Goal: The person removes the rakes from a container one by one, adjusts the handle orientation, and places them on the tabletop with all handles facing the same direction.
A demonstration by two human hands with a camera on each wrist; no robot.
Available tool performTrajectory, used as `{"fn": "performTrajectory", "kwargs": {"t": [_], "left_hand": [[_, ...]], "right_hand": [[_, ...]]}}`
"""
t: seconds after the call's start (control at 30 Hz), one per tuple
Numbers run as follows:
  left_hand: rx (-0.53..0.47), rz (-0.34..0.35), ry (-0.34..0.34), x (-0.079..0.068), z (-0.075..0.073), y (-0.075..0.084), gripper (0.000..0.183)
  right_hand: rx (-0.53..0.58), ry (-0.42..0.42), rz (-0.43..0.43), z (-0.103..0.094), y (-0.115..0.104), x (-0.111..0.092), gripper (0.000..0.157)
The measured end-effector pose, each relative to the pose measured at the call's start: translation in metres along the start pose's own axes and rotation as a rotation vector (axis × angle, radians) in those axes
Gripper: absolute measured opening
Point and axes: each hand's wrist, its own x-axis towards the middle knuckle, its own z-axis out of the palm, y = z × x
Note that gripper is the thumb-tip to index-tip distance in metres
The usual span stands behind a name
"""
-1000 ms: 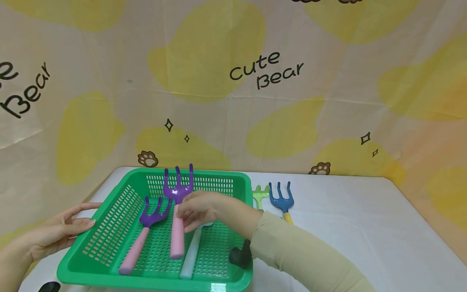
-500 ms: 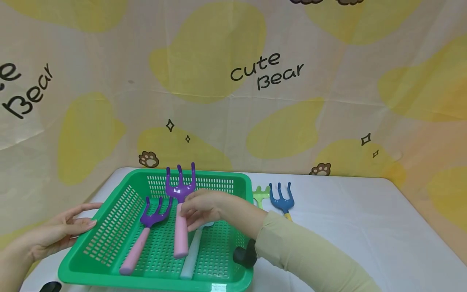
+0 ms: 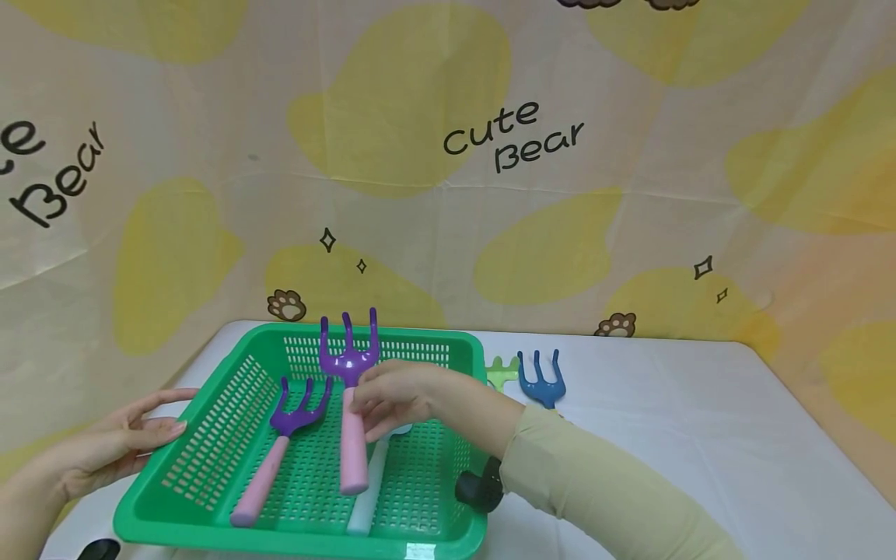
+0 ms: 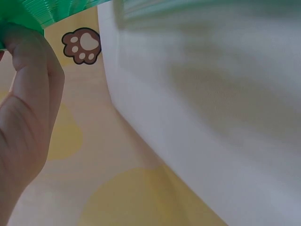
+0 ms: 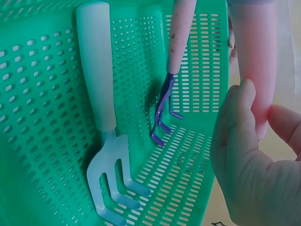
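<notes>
My right hand pinches the pink handle of a purple hand rake, held over the basket with its three tines upward. In the right wrist view, thumb and fingers close round that pink handle. My left hand grips the left rim of the green plastic basket, which is tilted towards me. Inside the basket lie a second purple rake with a pink handle and a pale blue rake. The held rake partly covers the pale blue one in the head view.
Right of the basket, a blue rake and a light green rake lie on the white tabletop, their handles hidden by my right arm. A patterned cloth hangs behind the table.
My right hand has moved slightly to the right with the purple rake, whose tines stand a little higher. The left hand and the basket have stayed nearly still.
</notes>
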Motion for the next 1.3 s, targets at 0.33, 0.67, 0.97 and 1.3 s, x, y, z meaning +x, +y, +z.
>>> {"fn": "performTrajectory", "kwargs": {"t": [0.33, 0.67, 0.97, 1.3], "left_hand": [[0.011, 0.004, 0.008, 0.0, 0.0, -0.001, 0.051], [-0.012, 0.013, -0.012, 0.001, -0.001, -0.001, 0.051], [-0.015, 0.02, -0.028, 0.002, 0.0, -0.001, 0.051], [-0.003, 0.011, -0.004, 0.002, 0.0, 0.0, 0.051]], "right_hand": [[0.014, -0.003, -0.023, -0.006, 0.001, -0.006, 0.023], [0.008, -0.014, -0.046, -0.013, 0.001, -0.012, 0.023], [0.005, -0.024, -0.062, -0.019, 0.002, -0.018, 0.02], [0.002, -0.035, -0.076, -0.02, 0.001, -0.022, 0.018]]}}
